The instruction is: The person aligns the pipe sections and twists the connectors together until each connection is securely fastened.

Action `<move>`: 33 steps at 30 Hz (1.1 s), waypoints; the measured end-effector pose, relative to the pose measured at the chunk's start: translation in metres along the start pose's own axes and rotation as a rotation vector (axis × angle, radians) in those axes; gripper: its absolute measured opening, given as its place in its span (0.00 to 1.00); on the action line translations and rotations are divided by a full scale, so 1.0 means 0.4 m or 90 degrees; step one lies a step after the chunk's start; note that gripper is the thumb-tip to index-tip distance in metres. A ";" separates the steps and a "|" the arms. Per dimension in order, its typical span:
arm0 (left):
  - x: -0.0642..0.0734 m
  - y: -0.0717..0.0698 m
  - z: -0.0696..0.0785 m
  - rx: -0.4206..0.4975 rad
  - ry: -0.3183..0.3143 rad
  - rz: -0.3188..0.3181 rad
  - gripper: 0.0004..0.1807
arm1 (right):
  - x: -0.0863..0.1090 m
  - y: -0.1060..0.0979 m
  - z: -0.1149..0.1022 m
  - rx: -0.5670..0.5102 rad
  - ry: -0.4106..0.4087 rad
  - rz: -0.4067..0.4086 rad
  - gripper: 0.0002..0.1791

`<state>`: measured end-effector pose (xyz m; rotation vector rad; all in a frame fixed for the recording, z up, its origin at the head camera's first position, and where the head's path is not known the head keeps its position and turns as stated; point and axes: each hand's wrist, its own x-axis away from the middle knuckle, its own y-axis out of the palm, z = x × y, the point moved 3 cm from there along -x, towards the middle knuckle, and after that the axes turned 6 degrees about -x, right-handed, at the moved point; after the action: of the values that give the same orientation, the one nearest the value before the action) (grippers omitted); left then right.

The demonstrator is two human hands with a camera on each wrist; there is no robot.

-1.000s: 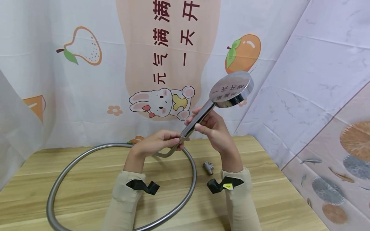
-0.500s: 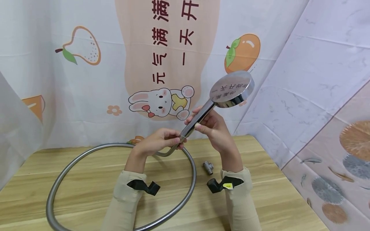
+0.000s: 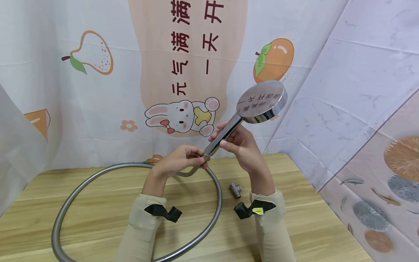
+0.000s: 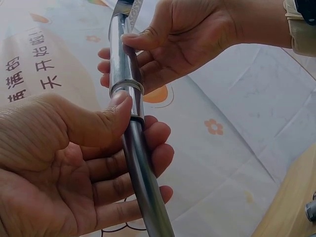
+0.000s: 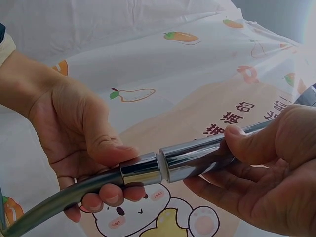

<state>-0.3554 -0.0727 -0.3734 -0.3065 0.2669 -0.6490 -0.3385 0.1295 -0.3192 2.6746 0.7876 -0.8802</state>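
A chrome shower head (image 3: 262, 102) is held tilted above the table, its round head up and to the right. My right hand (image 3: 243, 147) grips its handle (image 5: 197, 155) between thumb and fingers. At the handle's lower end, my left hand (image 3: 180, 160) pinches the shiny end nut (image 5: 140, 169) of a grey metal shower hose (image 4: 148, 187). Nut and handle are in line and meet end to end, with a narrow pale ring showing between them in the right wrist view. From the nut the hose bends down and lies in a large loop on the table.
On the wooden table (image 3: 281, 225), a small metal valve fitting (image 3: 235, 190) lies near my right forearm. The hose loop takes up the table's left half. A printed cloth curtain (image 3: 108, 109) hangs right behind the table, with another cloth (image 3: 366, 138) at the right.
Both hands keep their hold on the handle and the hose nut. The left hand's fingers shift slightly around the nut; the shower head barely moves.
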 end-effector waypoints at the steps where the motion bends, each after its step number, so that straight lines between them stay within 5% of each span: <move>1: 0.000 0.000 0.000 0.000 -0.001 0.002 0.11 | 0.000 0.000 0.001 0.000 -0.001 -0.001 0.17; 23: 0.003 -0.002 -0.003 0.008 0.033 -0.023 0.13 | -0.001 0.000 0.007 0.018 0.012 0.009 0.18; 33: 0.006 0.002 -0.001 0.027 0.068 -0.069 0.15 | -0.001 0.003 0.005 0.014 0.014 0.003 0.19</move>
<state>-0.3534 -0.0737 -0.3743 -0.2476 0.3403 -0.7783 -0.3389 0.1276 -0.3204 2.7078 0.7800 -0.8648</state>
